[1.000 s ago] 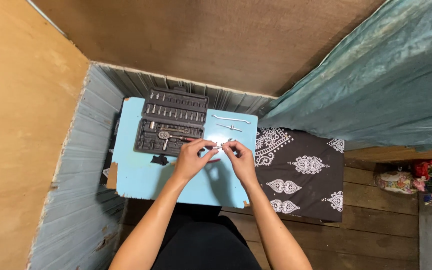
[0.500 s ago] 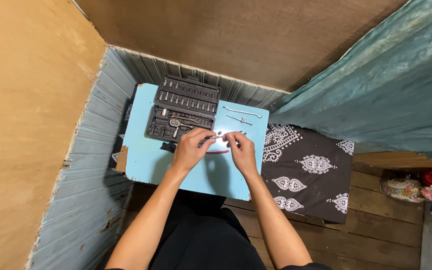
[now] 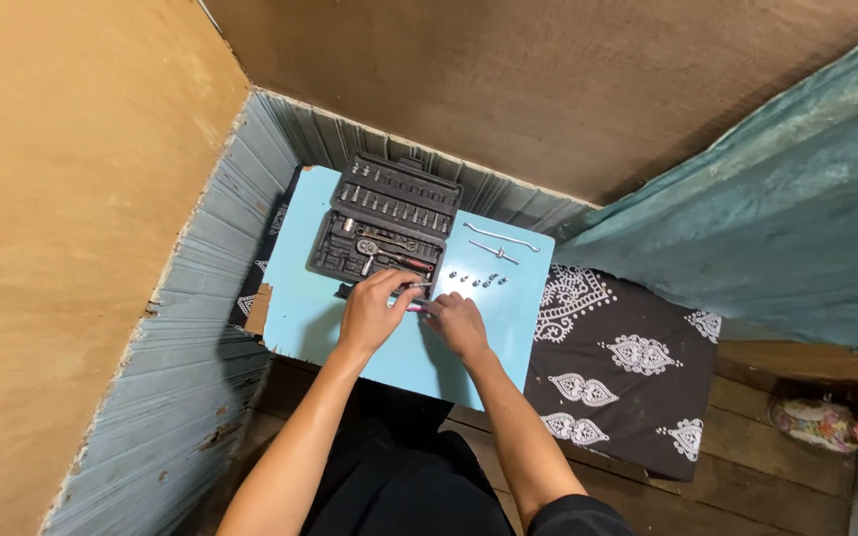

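My left hand (image 3: pixel 374 310) and my right hand (image 3: pixel 457 323) meet over a light blue table (image 3: pixel 305 308), fingertips together on a small tool with a pinkish handle (image 3: pixel 415 301). Both hands pinch it; its exact shape is too small to tell. Just beyond the hands lies an open black socket set case (image 3: pixel 385 220) with rows of sockets and a ratchet. A short row of several loose small sockets (image 3: pixel 477 280) sits on the table right of the case. Two thin metal bars (image 3: pixel 499 243) lie further back.
A tan wall and corrugated blue-grey siding (image 3: pixel 191 328) close in the left and back. A teal curtain (image 3: pixel 777 208) hangs at right. Black cloth with white patterns (image 3: pixel 628 367) lies right of the table on a wooden floor. Colourful items (image 3: pixel 846 417) sit at far right.
The camera has shifted, so the table now appears a little further right and lower. My hands stay joined on the small tool in front of the case.
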